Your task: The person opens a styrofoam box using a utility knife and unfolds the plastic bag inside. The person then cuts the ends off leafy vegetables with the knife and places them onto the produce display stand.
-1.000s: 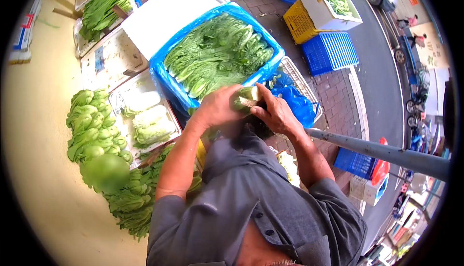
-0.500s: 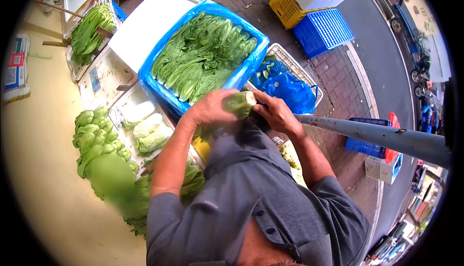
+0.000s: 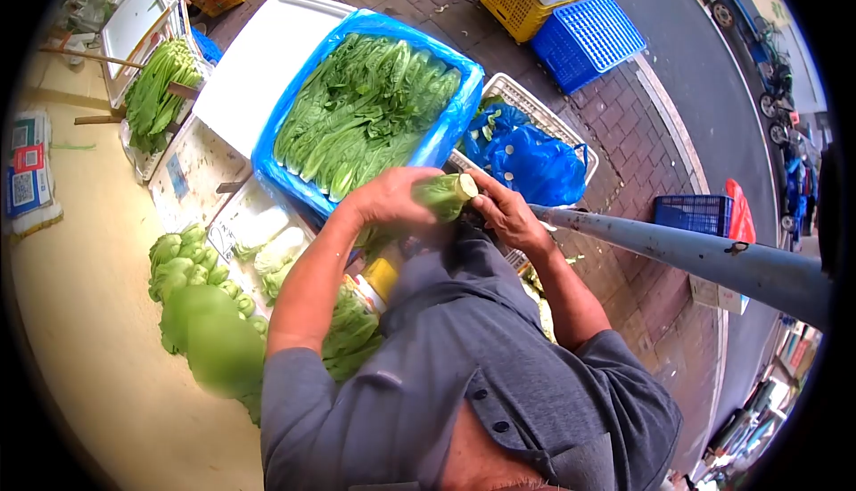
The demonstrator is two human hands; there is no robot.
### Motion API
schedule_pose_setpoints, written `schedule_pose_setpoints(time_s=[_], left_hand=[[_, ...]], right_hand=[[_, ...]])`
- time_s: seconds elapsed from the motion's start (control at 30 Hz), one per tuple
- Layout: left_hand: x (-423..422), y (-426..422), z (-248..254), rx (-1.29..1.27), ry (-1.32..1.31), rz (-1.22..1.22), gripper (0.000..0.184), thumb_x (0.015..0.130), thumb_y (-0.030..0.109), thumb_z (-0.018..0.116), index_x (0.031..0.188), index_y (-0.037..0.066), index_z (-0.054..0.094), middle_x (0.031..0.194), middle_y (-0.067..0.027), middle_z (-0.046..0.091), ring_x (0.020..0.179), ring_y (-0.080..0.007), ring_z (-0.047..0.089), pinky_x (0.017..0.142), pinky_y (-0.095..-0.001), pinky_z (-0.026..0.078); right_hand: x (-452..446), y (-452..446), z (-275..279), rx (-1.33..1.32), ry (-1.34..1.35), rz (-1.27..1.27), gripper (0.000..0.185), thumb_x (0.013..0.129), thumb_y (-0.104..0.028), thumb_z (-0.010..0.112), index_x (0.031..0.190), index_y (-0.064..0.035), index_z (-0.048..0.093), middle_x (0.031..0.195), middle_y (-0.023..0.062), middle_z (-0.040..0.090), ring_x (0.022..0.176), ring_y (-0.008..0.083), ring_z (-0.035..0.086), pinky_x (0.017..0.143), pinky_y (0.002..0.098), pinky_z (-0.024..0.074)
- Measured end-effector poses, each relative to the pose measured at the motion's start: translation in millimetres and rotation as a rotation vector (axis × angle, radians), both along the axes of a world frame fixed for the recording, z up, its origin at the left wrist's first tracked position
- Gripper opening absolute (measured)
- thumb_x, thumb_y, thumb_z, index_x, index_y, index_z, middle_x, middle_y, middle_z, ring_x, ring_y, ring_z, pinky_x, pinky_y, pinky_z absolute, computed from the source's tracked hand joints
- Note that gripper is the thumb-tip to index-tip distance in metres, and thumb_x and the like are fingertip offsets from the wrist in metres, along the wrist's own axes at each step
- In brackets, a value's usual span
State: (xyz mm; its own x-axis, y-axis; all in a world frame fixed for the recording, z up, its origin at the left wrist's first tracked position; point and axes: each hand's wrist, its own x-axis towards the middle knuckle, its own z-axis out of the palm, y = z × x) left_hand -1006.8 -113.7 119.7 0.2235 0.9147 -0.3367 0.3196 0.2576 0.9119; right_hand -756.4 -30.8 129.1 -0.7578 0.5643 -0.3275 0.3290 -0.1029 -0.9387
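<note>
My left hand [image 3: 397,198] is wrapped round a head of leafy green lettuce [image 3: 435,195], its pale cut stem end pointing to the right. My right hand [image 3: 508,217] is at that stem end, thumb and fingers closed against its edge. Whether a small tool is in the right fingers I cannot tell. The lettuce's leaves hang down below the left hand, partly hidden. Just beyond my hands stands a box lined with blue plastic [image 3: 473,103], full of long green lettuce [image 3: 366,107].
White foam lid [image 3: 267,67] lies left of the box. Bok choy [image 3: 183,264] and pale cabbages [image 3: 281,250] are at left. A blue plastic bag [image 3: 535,161] sits in a crate [image 3: 526,99] at right. A grey pole [image 3: 678,250] crosses on the right, near my right arm.
The view has shifted slightly, so the stall goods sit a little differently in it. Both hands stay at the lettuce, its stem end turned slightly more toward me.
</note>
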Motion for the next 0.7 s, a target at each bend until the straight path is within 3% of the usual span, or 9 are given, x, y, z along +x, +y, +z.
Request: schedule_pose_setpoints(time_s=[0.1, 0.17, 0.27, 0.3, 0.33, 0.4, 0.5, 0.6, 0.7], left_hand=[[0.2, 8.1, 5.8, 0.112, 0.158, 0.022, 0.073, 0.063, 0.020, 0.084, 0.130, 0.004, 0.059, 0.116, -0.0131, 0.065, 0.107, -0.0235, 0.063, 0.096, -0.0331, 0.048], [4.0, 10.9, 9.5, 0.194, 0.245, 0.080, 0.072, 0.063, 0.021, 0.083, 0.128, 0.005, 0.059, 0.114, -0.0138, 0.065, 0.105, -0.0262, 0.064, 0.095, -0.0341, 0.049], [3.3, 23.4, 18.1, 0.311, 0.334, 0.159, 0.069, 0.063, 0.023, 0.082, 0.126, 0.007, 0.060, 0.109, -0.0141, 0.065, 0.100, -0.0302, 0.064, 0.091, -0.0365, 0.051], [5.3, 25.2, 22.4, 0.349, 0.393, 0.140, 0.069, 0.063, 0.024, 0.082, 0.126, 0.008, 0.060, 0.108, -0.0139, 0.064, 0.099, -0.0310, 0.063, 0.090, -0.0373, 0.051], [9.7, 23.2, 24.3, 0.380, 0.448, 0.121, 0.068, 0.063, 0.024, 0.082, 0.125, 0.009, 0.059, 0.106, -0.0137, 0.064, 0.098, -0.0319, 0.063, 0.088, -0.0382, 0.051], [12.7, 24.5, 23.9, 0.455, 0.529, 0.127, 0.069, 0.062, 0.022, 0.080, 0.126, 0.011, 0.058, 0.107, -0.0130, 0.063, 0.099, -0.0329, 0.062, 0.089, -0.0402, 0.050], [17.0, 19.5, 17.0, 0.497, 0.623, 0.116, 0.071, 0.062, 0.019, 0.078, 0.129, 0.014, 0.056, 0.112, -0.0112, 0.061, 0.104, -0.0324, 0.058, 0.093, -0.0431, 0.045], [22.7, 14.8, 13.9, 0.557, 0.655, 0.135, 0.071, 0.063, 0.019, 0.078, 0.131, 0.015, 0.055, 0.115, -0.0108, 0.060, 0.108, -0.0308, 0.056, 0.096, -0.0436, 0.042], [28.1, 15.0, 11.6, 0.610, 0.740, 0.134, 0.072, 0.064, 0.022, 0.080, 0.131, 0.014, 0.055, 0.119, -0.0105, 0.058, 0.115, -0.0303, 0.054, 0.104, -0.0454, 0.037]], right_hand=[[-6.1, 3.1, 1.9, 0.015, 0.011, -0.037, 0.040, 0.103, -0.021, 0.051, 0.138, -0.0021, 0.050, 0.122, 0.0096, 0.063, 0.110, 0.0154, 0.056, 0.095, 0.0292, 0.0453], [-3.6, 4.6, -10.6, 0.058, 0.058, -0.130, 0.040, 0.104, -0.025, 0.048, 0.138, -0.0061, 0.051, 0.099, 0.0075, 0.065, 0.088, 0.0148, 0.060, 0.080, 0.0301, 0.0514], [18.6, 12.1, -70.6, -0.290, -0.002, -0.488, 0.041, 0.104, -0.030, 0.048, 0.139, -0.0105, 0.050, 0.075, 0.0017, 0.054, 0.060, 0.0119, 0.052, 0.059, 0.0309, 0.0518], [5.1, 6.7, -76.7, -0.384, 0.114, -0.703, 0.043, 0.103, -0.035, 0.047, 0.141, -0.0133, 0.047, 0.064, -0.0014, 0.043, 0.046, 0.0094, 0.039, 0.046, 0.0292, 0.0471], [-8.0, 14.7, -82.5, -0.559, 0.165, -0.905, 0.044, 0.104, -0.037, 0.047, 0.142, -0.0139, 0.045, 0.067, 0.0008, 0.048, 0.047, 0.0103, 0.043, 0.047, 0.0292, 0.0478], [-22.2, 19.7, -67.6, -0.632, 0.171, -1.021, 0.048, 0.103, -0.040, 0.048, 0.140, -0.0099, 0.047, 0.071, 0.0037, 0.054, 0.047, 0.0105, 0.042, 0.049, 0.0284, 0.0489], [-15.7, 17.5, -56.6, -0.357, 0.236, -0.733, 0.050, 0.101, -0.044, 0.052, 0.136, -0.0089, 0.052, 0.074, 0.0026, 0.056, 0.050, 0.0088, 0.045, 0.052, 0.0278, 0.0500], [-23.2, 7.0, -15.9, -0.091, 0.073, -0.384, 0.046, 0.100, -0.036, 0.054, 0.134, -0.0046, 0.054, 0.081, 0.0031, 0.060, 0.054, 0.0068, 0.048, 0.053, 0.0253, 0.0501], [-37.0, -1.4, -25.7, 0.071, 0.070, -0.415, 0.040, 0.096, -0.025, 0.059, 0.128, -0.0008, 0.057, 0.085, 0.0035, 0.063, 0.060, 0.0062, 0.052, 0.054, 0.0228, 0.0455]])
